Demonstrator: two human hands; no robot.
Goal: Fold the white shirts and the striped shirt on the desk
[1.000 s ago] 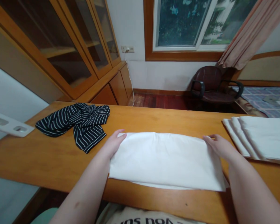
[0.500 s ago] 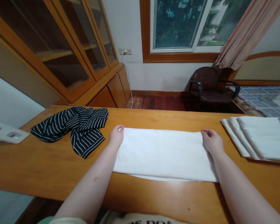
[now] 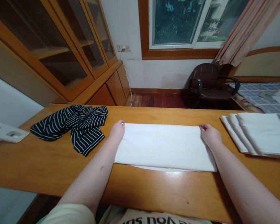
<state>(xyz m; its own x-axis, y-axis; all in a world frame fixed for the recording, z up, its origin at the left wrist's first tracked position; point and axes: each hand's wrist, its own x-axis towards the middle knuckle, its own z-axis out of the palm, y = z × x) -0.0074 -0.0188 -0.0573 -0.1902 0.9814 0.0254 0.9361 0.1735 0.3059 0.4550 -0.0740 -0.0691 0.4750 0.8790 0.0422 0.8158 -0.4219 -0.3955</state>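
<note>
A folded white cloth [image 3: 163, 147] lies flat across the middle of the wooden table [image 3: 49, 168]. My left hand [image 3: 117, 130] is closed on the cloth's far left corner, fingers curled over the edge. On the far right corner my right hand [image 3: 209, 135] is closed in the same way. Both forearms reach out along the cloth's short sides.
A black striped garment [image 3: 74, 126] lies crumpled at the left of the table. Several folded white cloths [image 3: 256, 133] are stacked at the right. A white plastic piece [image 3: 4, 132] sticks in from the left edge. Beyond the table stand a dark armchair [image 3: 208, 82] and wooden cabinets [image 3: 67, 53].
Both hands slid with the cloth's far edge away from me, toward the far side of the table, and their fingers curled over the corners. The cloth now lies narrower.
</note>
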